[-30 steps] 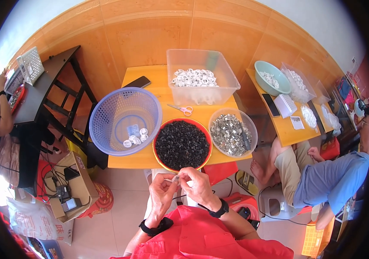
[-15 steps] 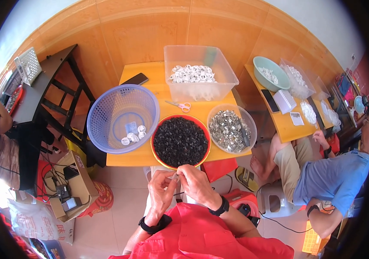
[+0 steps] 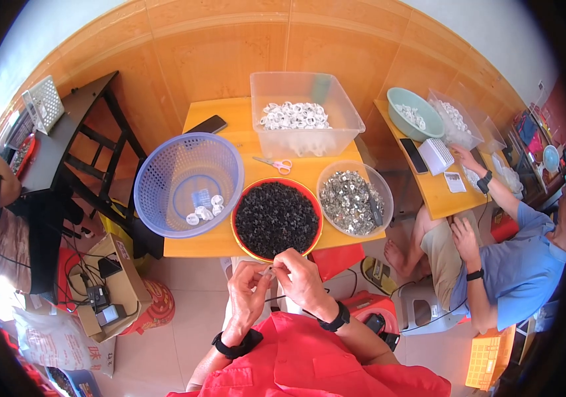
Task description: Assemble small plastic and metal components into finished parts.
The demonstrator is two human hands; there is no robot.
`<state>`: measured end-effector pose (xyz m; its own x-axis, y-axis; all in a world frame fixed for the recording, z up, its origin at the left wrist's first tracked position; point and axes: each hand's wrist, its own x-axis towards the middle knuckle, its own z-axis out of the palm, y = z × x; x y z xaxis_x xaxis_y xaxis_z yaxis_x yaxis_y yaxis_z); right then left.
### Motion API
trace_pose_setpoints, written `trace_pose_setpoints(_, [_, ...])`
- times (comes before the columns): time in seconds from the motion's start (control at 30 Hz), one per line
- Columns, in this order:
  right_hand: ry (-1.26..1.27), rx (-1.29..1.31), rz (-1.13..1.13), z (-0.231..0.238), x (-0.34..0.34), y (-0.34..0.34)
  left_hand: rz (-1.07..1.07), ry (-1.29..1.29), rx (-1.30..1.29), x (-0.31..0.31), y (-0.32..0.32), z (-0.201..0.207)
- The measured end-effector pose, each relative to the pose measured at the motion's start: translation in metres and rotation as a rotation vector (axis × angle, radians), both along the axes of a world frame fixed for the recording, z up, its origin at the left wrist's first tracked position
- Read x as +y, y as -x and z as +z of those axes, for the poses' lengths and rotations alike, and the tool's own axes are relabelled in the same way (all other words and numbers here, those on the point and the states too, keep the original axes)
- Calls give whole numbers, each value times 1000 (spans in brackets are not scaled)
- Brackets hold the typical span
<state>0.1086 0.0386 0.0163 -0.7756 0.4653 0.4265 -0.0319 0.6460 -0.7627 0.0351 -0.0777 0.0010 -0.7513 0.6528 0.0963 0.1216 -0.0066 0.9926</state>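
My left hand (image 3: 246, 291) and my right hand (image 3: 304, 286) meet just in front of the table's near edge. The fingers of both are pinched together on something small, too small to name. Right beyond them stands a red bowl with a yellow rim (image 3: 236, 239), heaped with small black parts (image 3: 276, 218). To its right is a clear round tub (image 3: 389, 210) of small shiny metal parts (image 3: 348, 193). On the left, a purple plastic basket (image 3: 157, 173) holds a few white round pieces (image 3: 217, 200).
A clear bin (image 3: 309, 142) of white ring-shaped parts stands at the back of the table, near scissors (image 3: 275, 163) and a black phone (image 3: 209, 124). At right, a person in a blue shirt (image 3: 518, 264) sits by another table (image 3: 442, 202). A cardboard box (image 3: 139, 291) with cables is at left.
My hands stay together in nearly the same place, with slight finger movement. The person at right has reached an arm out over their table, toward the white box.
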Motion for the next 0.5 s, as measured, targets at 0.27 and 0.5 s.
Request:
trace_pose_setpoints(0.27, [322, -17, 31, -1, -2, -2, 22, -31, -28, -1, -3, -12])
trace_pose_setpoints(0.5, [301, 33, 41, -7, 0, 1, 58, -38, -25, 2, -2, -1])
